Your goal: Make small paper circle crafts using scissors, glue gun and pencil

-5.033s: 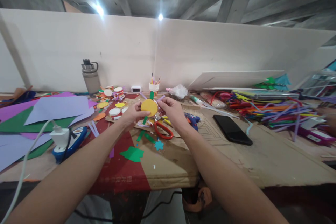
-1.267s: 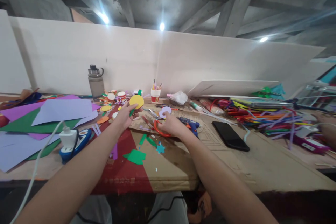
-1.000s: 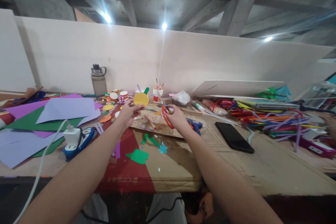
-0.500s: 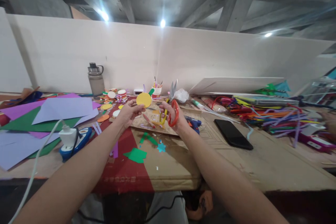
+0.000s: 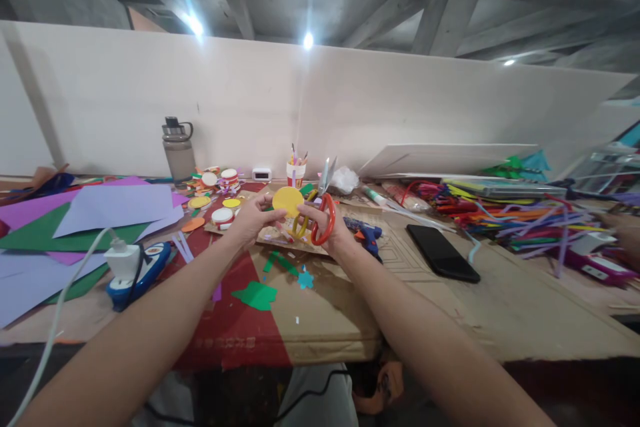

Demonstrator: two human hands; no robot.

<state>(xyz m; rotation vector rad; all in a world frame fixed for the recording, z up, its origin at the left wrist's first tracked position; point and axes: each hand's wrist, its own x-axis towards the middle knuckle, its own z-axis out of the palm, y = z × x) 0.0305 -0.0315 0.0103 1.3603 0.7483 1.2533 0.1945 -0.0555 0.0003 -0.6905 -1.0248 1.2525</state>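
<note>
A round yellow disc (image 5: 287, 201) is pinched at its left edge by my left hand (image 5: 254, 219). A green strip (image 5: 307, 189) juts out at the disc's upper right. My right hand (image 5: 334, 227) holds a pair of scissors (image 5: 325, 217) with red and yellow handles, blades pointing up and away. Its fingertips reach the disc's lower right edge. Below the hands lie green paper scraps (image 5: 256, 295) and a blue paper flower (image 5: 305, 279) on the cardboard (image 5: 330, 320). A blue glue gun (image 5: 369, 237) rests just right of my right hand.
Paper sheets (image 5: 115, 209) and a blue power strip (image 5: 160, 259) with a white plug lie left. A bottle (image 5: 179, 153) and a pencil cup (image 5: 296, 171) stand behind. To the right are a black phone (image 5: 443, 253) and a pile of coloured pipe cleaners (image 5: 525, 220).
The yellow disc has moved right and slightly down with my left hand. My right hand's fingertips have come up to its edge, scissors still held. The view has shifted slightly.
</note>
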